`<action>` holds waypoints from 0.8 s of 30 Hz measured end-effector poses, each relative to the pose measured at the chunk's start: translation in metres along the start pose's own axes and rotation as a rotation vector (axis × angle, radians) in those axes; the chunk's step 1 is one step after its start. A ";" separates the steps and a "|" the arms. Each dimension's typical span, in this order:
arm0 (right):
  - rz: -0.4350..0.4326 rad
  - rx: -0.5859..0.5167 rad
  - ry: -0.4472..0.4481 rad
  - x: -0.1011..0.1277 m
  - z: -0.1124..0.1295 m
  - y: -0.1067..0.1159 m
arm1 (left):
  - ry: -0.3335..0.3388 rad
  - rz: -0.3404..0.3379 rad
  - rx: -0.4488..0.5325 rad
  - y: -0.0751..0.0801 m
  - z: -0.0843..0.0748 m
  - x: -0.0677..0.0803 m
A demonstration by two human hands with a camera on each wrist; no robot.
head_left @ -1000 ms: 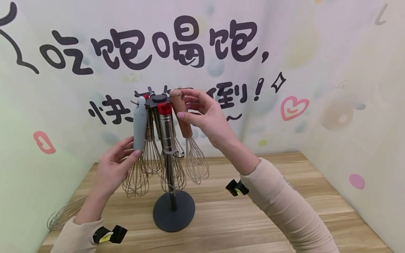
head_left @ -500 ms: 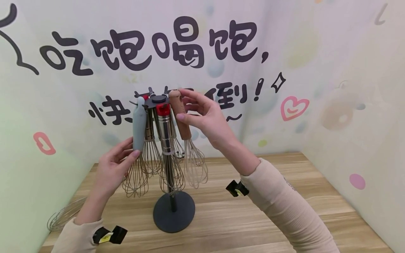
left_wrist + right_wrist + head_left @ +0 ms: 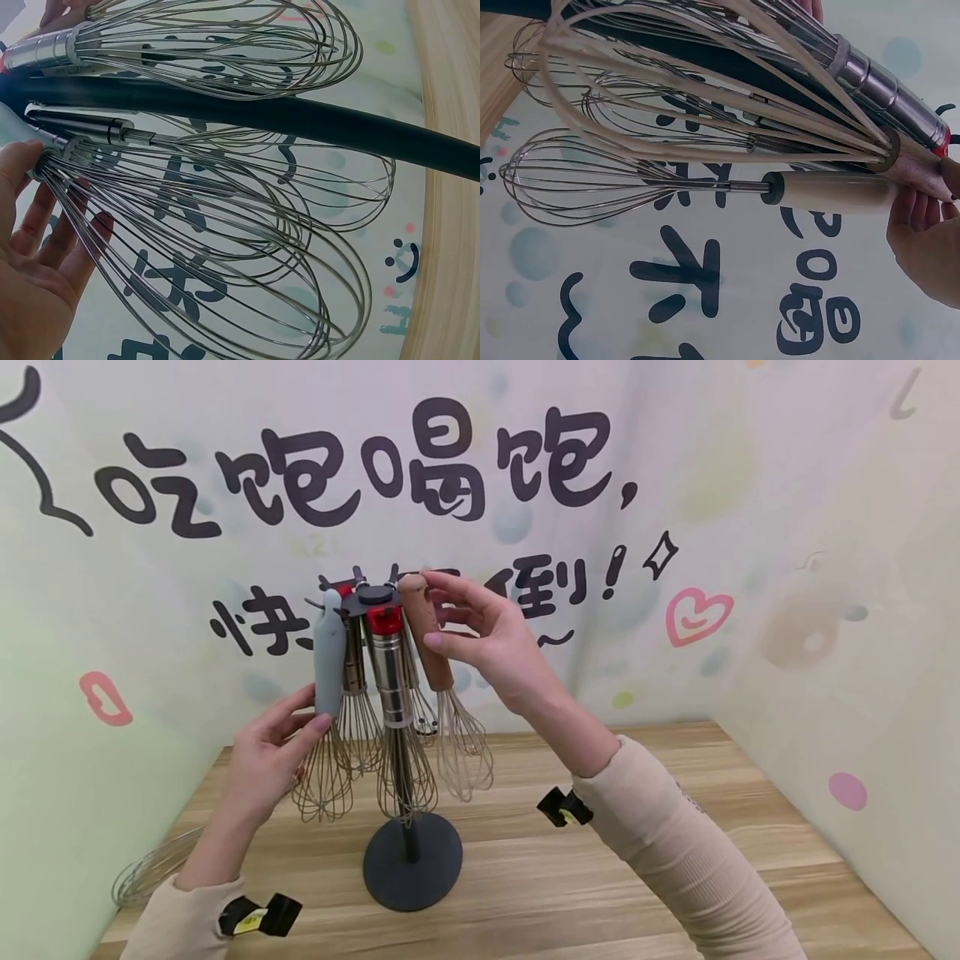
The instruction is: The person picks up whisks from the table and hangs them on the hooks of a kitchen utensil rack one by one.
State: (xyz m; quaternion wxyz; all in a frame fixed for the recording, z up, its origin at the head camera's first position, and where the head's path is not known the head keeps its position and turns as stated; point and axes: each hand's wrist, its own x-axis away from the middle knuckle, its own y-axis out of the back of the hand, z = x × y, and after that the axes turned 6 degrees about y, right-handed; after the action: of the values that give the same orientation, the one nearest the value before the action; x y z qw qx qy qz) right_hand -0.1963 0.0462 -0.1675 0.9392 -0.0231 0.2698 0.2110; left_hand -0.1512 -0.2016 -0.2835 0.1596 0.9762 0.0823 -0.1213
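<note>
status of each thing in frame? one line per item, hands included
Left hand: touches the grey-handled whisk, which hangs on the rack.
Right hand: grips the brown-handled whisk, tilted at the rack top.
Steel-handled whisk: hanging.
Rack: upright.
Loose whisk: lying on table.

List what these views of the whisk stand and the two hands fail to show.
- Head view: the hook under the brown-handled whisk is hidden by the right hand.
- Head view: the loose whisk is cut off by the left hand's arm.
- Wrist views: stand pole ends cropped.
</note>
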 end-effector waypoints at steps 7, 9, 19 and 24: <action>0.000 -0.006 -0.010 0.001 0.002 0.000 | -0.011 0.005 0.008 0.000 -0.001 0.001; 0.003 -0.003 -0.010 0.001 0.002 0.000 | -0.023 0.004 0.013 0.000 -0.002 0.001; -0.001 0.018 -0.012 0.001 0.004 -0.001 | -0.036 0.027 0.057 0.001 -0.002 0.000; -0.001 0.017 -0.025 0.001 0.004 -0.001 | -0.115 0.035 0.199 0.002 -0.001 0.000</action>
State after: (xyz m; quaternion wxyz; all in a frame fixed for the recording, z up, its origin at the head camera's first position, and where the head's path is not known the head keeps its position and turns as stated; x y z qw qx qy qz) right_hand -0.1927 0.0464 -0.1649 0.9427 -0.0127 0.2599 0.2088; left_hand -0.1501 -0.2032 -0.2818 0.0686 0.9800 0.0438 -0.1817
